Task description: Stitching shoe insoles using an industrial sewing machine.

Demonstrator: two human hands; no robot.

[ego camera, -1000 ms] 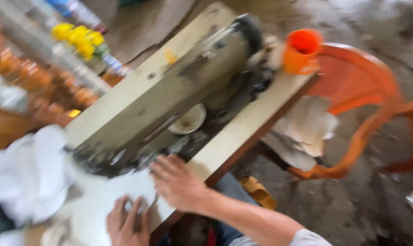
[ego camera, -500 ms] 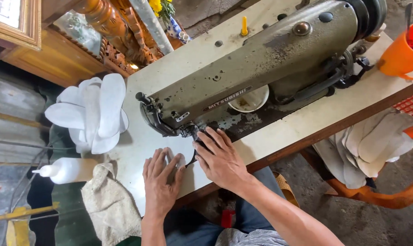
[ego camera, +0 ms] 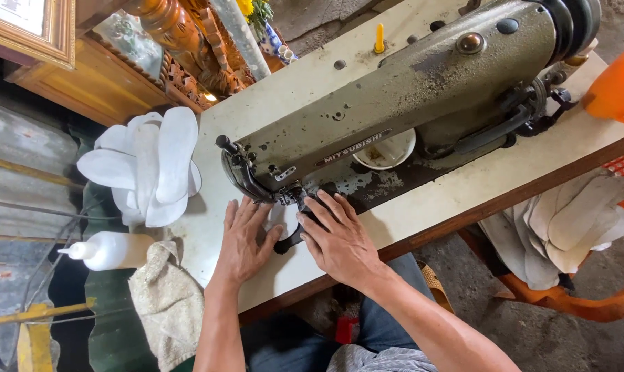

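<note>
Your left hand [ego camera: 245, 238] and right hand [ego camera: 339, 238], both flat and open, press the white piece [ego camera: 283, 219] at mid-frame under the sewing machine's [ego camera: 408, 103] needle (gripping nothing). Fingertips v. close: a slip could get them stitched.

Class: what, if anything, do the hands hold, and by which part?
Both hands, left and right, press flat on a white piece under the needle; neither grips it.

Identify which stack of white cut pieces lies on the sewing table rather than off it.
The fanned stack left of the sewing machine; the other stack rests on the orange chair.
</note>
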